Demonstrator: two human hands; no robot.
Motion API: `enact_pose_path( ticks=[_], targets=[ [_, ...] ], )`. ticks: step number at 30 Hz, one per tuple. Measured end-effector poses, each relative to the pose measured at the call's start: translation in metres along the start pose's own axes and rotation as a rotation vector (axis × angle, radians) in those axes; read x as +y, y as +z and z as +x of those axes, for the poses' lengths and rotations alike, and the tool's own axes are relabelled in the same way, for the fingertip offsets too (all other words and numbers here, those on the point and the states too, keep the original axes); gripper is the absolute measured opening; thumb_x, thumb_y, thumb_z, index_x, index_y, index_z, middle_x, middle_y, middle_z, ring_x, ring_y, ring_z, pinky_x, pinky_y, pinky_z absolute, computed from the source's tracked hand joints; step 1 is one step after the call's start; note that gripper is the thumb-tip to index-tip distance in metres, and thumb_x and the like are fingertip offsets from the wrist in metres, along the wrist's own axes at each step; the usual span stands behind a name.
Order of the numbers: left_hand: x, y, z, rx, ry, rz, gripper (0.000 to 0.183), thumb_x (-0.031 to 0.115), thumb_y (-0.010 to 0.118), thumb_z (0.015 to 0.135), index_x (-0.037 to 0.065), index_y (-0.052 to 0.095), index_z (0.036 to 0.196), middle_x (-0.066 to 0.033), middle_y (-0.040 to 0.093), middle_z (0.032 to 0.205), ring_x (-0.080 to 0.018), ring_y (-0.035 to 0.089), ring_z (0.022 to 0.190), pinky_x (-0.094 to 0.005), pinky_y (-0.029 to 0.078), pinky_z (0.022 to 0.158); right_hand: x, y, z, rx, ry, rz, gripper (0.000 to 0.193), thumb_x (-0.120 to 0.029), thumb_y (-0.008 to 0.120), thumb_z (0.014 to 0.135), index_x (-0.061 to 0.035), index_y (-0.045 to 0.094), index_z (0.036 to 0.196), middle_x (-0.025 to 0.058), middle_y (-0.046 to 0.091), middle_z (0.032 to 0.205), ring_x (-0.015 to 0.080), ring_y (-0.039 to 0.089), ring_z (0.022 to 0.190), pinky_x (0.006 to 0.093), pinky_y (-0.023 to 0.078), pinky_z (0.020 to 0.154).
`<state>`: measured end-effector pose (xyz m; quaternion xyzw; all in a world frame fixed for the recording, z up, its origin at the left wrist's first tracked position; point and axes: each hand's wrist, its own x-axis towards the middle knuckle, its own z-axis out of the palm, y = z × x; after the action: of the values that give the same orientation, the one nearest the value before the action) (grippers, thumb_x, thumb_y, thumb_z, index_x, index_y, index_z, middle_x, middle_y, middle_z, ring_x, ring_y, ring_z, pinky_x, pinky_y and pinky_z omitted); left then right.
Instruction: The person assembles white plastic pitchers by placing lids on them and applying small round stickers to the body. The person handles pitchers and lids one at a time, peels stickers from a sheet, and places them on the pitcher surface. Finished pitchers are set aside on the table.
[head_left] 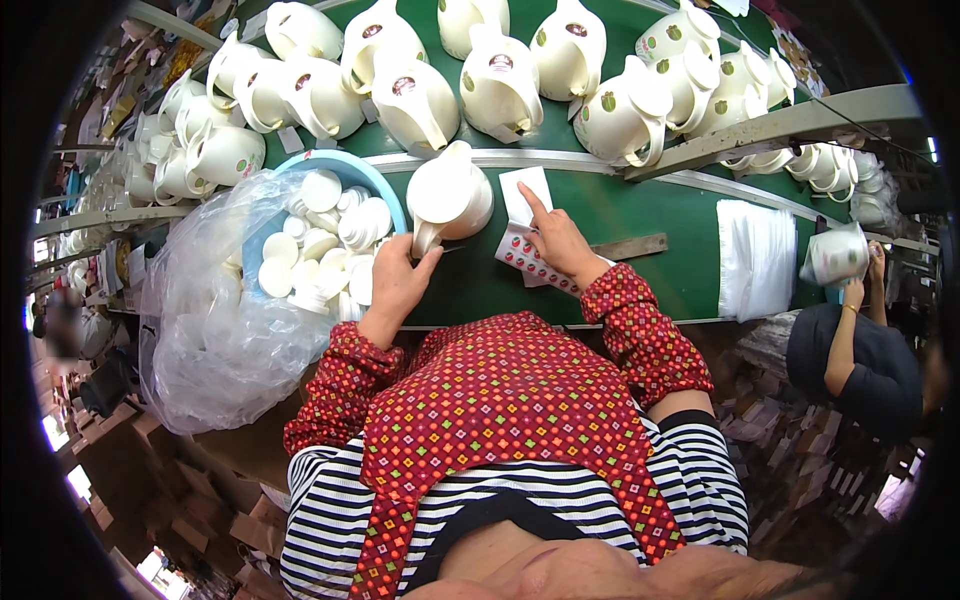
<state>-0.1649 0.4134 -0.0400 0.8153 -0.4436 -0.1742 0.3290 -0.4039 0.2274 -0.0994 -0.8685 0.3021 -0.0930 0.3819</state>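
Observation:
A cream plastic jug (452,190) with its lid on stands upright on the green bench in front of me. My left hand (402,285) is closed around its handle, at the near side. To the right of the jug, my right hand (562,243) lies over a sheet of round red stickers (532,259), its index finger stretched out onto a white slip of paper (524,193). The undersides of that hand's fingers are hidden, so a sticker on them cannot be made out.
Left of me, a light blue tub (392,190) lined with a clear plastic bag (215,330) holds white lids (320,190). Several jugs (415,100) line the far side. A flat bar (630,247) and stacked white bags (757,262) lie right. A co-worker (860,350) handles a wrapped jug.

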Motion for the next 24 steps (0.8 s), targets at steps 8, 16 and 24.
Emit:
enact_pose_path(
  ticks=[8, 16, 24],
  targets=[
    [0.004, 0.035, 0.037, -0.564, -0.040, -0.322, 0.026, 0.020, 0.064, 0.103, -0.004, 0.074, 0.104, -0.0130, 0.078, 0.102, -0.0167, 0.072, 0.092, -0.0308, 0.054, 0.083, 0.025, -0.007, 0.007, 0.191, -0.019, -0.382, 0.094, -0.027, 0.078, 0.091, -0.0118, 0.024, 0.167, 0.0098, 0.069, 0.116, 0.0277, 0.063, 0.107, 0.0463, 0.042, 0.098],
    [0.066, 0.000, 0.078, -0.470, -0.318, -1.355, 0.024, 0.014, 0.043, 0.110, -0.002, 0.051, 0.127, -0.0128, 0.069, 0.096, -0.0254, 0.072, 0.084, -0.0370, 0.058, 0.080, -0.100, -0.081, -0.046, 0.469, -0.030, 0.321, 0.043, -0.003, 0.075, 0.088, -0.0008, 0.063, 0.130, 0.0113, 0.061, 0.112, 0.0248, 0.061, 0.107, 0.0377, 0.049, 0.098],
    [0.111, -0.032, 0.086, -0.543, -0.658, -1.571, 0.022, 0.002, 0.043, 0.104, -0.005, 0.048, 0.124, -0.0022, 0.052, 0.090, -0.0112, 0.045, 0.069, -0.0275, 0.039, 0.069, -0.185, -0.094, -0.056, -0.613, -0.158, 0.981, 0.024, -0.013, 0.062, 0.103, -0.0019, 0.066, 0.125, 0.0153, 0.065, 0.137, 0.0272, 0.057, 0.134, 0.0397, 0.042, 0.114]
  ],
)
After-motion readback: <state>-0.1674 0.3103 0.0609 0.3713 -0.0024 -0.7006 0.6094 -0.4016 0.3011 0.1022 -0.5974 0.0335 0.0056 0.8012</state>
